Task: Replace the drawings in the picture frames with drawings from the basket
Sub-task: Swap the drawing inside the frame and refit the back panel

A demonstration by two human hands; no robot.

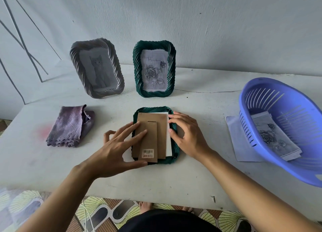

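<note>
A dark green picture frame lies face down on the white table in front of me. Its brown backing board with a barcode sticker sits skewed on it, and a white sheet shows underneath. My left hand presses flat fingers on the board's left side. My right hand touches the frame's right edge with its fingertips. Two frames stand at the back: a grey one with a cat drawing and a green one with a rose drawing. The blue basket at right holds a rose drawing.
A folded purple cloth lies left of the lying frame. A loose pale sheet lies partly under the basket. The wall stands close behind the frames. The table's front edge runs just below my forearms, with patterned floor beneath.
</note>
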